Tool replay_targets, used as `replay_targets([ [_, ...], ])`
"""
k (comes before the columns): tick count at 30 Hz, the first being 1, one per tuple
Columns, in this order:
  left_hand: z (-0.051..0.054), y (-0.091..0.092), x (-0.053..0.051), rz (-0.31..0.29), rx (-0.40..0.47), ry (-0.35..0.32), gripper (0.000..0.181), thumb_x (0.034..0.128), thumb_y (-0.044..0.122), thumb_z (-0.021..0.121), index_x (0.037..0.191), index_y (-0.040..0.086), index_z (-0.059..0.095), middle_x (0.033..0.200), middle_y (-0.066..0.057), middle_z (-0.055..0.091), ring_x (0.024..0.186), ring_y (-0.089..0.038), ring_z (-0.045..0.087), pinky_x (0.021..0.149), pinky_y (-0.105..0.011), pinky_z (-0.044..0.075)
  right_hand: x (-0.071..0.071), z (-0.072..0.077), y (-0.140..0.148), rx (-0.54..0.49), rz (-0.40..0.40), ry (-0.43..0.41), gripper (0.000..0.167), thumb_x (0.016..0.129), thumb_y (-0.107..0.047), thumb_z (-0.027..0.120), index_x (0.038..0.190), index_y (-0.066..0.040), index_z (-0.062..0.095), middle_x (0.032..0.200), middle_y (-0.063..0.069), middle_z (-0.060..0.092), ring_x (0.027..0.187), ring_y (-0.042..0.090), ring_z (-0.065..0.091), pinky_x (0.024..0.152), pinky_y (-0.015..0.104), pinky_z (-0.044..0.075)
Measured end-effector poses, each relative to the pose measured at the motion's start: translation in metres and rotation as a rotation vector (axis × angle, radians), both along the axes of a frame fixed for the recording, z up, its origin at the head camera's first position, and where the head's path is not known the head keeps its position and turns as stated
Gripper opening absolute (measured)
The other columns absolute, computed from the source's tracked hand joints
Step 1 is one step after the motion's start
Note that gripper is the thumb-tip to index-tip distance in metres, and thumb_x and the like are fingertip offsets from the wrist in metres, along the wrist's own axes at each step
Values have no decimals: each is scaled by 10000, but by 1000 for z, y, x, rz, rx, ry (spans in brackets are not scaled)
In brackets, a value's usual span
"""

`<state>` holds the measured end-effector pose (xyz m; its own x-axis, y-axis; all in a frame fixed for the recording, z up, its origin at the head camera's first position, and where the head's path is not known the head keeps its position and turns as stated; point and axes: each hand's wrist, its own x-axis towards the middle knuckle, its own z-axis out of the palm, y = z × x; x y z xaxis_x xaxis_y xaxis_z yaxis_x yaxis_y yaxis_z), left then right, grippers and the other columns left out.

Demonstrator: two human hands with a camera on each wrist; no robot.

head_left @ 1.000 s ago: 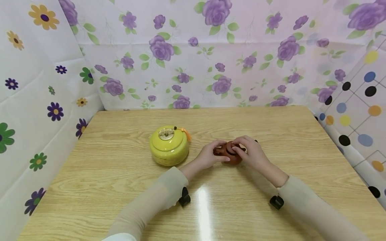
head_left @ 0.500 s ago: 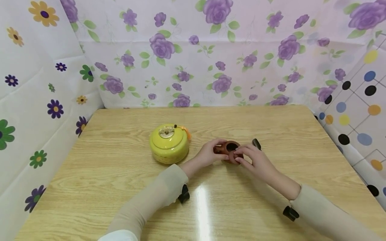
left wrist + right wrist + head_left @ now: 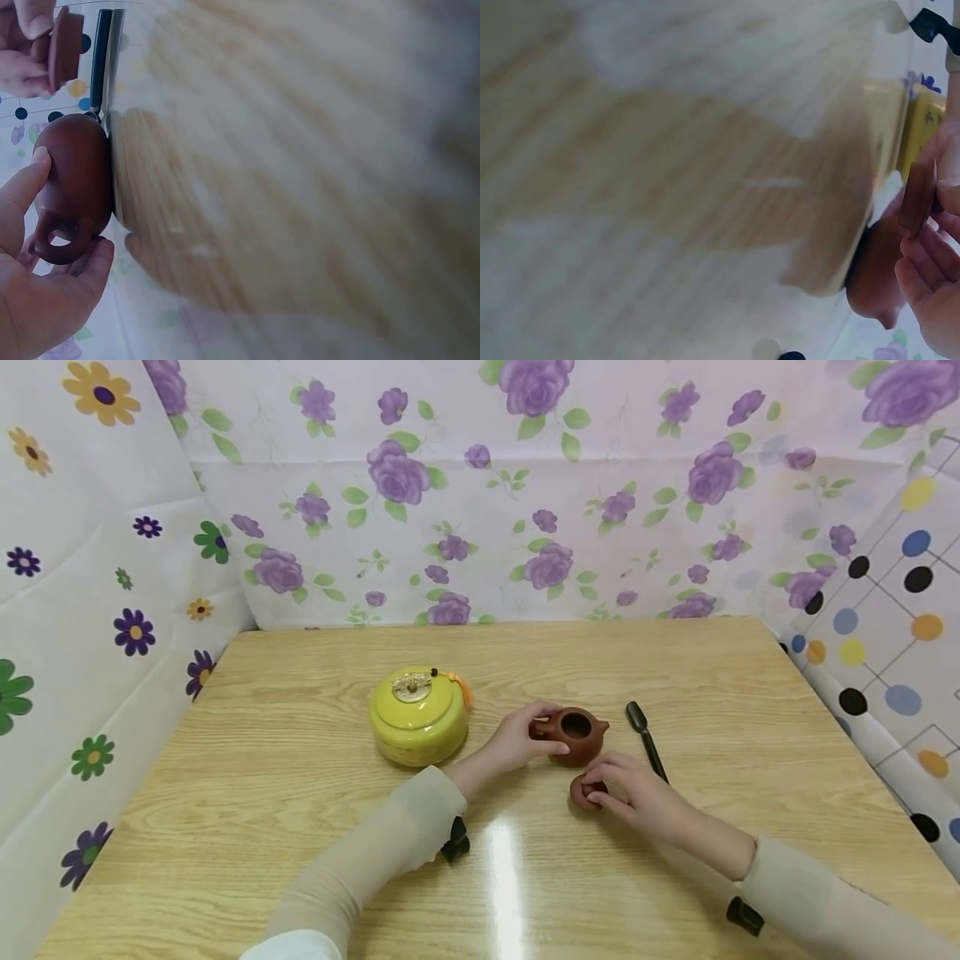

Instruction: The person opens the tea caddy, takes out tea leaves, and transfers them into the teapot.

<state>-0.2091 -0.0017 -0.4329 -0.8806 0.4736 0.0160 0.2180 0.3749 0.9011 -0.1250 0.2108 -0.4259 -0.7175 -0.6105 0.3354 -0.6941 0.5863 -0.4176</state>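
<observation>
A small reddish-brown clay teapot [image 3: 587, 749] stands on the table with its round mouth uncovered and its spout to the right. My left hand [image 3: 517, 739] holds it at the handle side; in the left wrist view, fingers lie against the body [image 3: 75, 165] and about the ring handle [image 3: 64, 251]. In front of the teapot, my right hand [image 3: 637, 797] pinches the teapot lid [image 3: 581, 795] by its knob. The right wrist view has the lid [image 3: 917, 196] on edge, apart from the teapot [image 3: 877, 270]. Whether the lid touches the table is unclear.
A glossy yellow lidded jar [image 3: 420, 727] with a gold ornament and an orange tassel stands left of the teapot. A dark tea scoop [image 3: 651, 747] lies to the right, its lower end by my right hand. Patterned cloths [image 3: 480, 543] surround the wooden table [image 3: 300, 693].
My right hand has lifted the lid off the teapot and carried it toward me, baring the mouth. More of the tea scoop now shows. My left hand stays at the teapot.
</observation>
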Motion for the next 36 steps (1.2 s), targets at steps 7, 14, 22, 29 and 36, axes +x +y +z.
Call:
replay_targets([
  [7,1,0,0,6,-16,-6,560,802,147,775,1313,113,547,1295,-62,586,1131,-205,581,925,-274,504,1,-8,2,-5,46,-38,149,838,-33,703,946,-133,675,1023,-10,621,938,133,588,761,301,548],
  [14,1,0,0,6,-36,8,563,804,157,775,1315,111,545,1302,-63,583,1134,-208,581,924,-262,502,4,-13,3,-26,49,-72,152,838,-28,702,957,-119,676,1017,0,621,930,141,601,762,296,556],
  [22,3,-1,1,-5,-58,14,563,810,164,770,1320,110,538,1303,-63,581,1141,-207,570,948,-286,490,7,-13,3,-13,15,-61,201,837,-66,715,1025,-119,664,1034,-26,617,958,104,582,782,295,548],
  [29,15,-9,0,-72,-124,32,543,838,212,745,1331,126,536,1323,-40,570,1213,-228,528,1029,-341,448,8,-1,0,-7,-23,-30,244,833,-131,733,1061,-91,656,1068,-14,632,1000,138,598,824,355,552],
  [36,38,-21,4,-129,-224,167,387,892,202,680,1244,68,593,1297,-78,585,1252,-269,497,1047,-405,436,2,14,-10,-76,-43,-5,307,816,-126,748,1104,-115,642,1106,-7,640,1066,182,589,850,416,538],
])
